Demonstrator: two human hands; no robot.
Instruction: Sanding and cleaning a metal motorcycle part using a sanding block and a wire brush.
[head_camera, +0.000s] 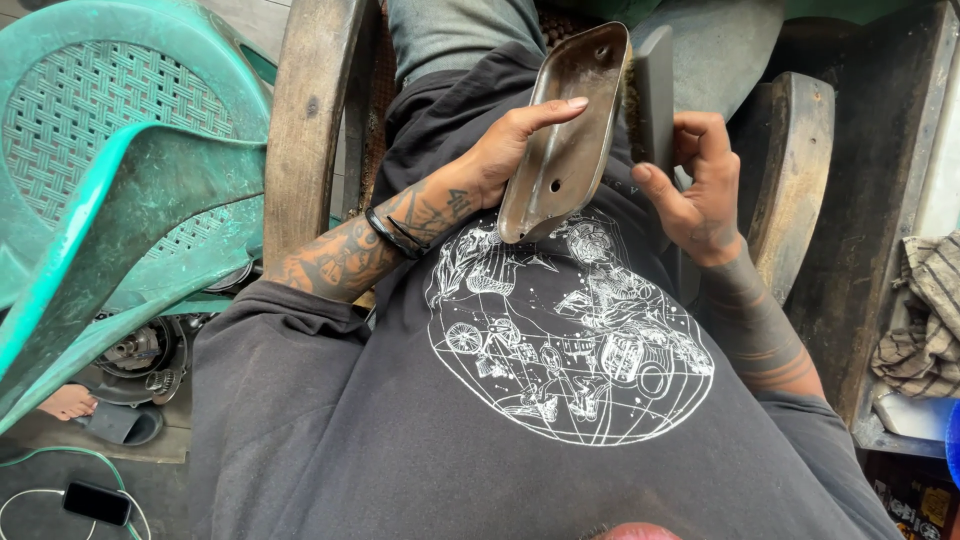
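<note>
I look straight down at my own lap and dark printed shirt. My left hand (505, 150) holds a long, shallow metal cover (565, 125) with rounded ends and small holes, its hollow side facing up, one end resting against my shirt. My right hand (700, 185) grips a flat grey rectangular block (655, 95) set against the right edge of the metal cover. A dark band circles my left wrist.
I sit in a wooden chair with armrests (310, 120) left and right (795, 170). A green plastic chair (120, 190) stands at left. Below it lie engine parts (140, 350), a sandalled foot (70, 403) and a phone on a cable (97, 503). A striped cloth (925, 320) lies at right.
</note>
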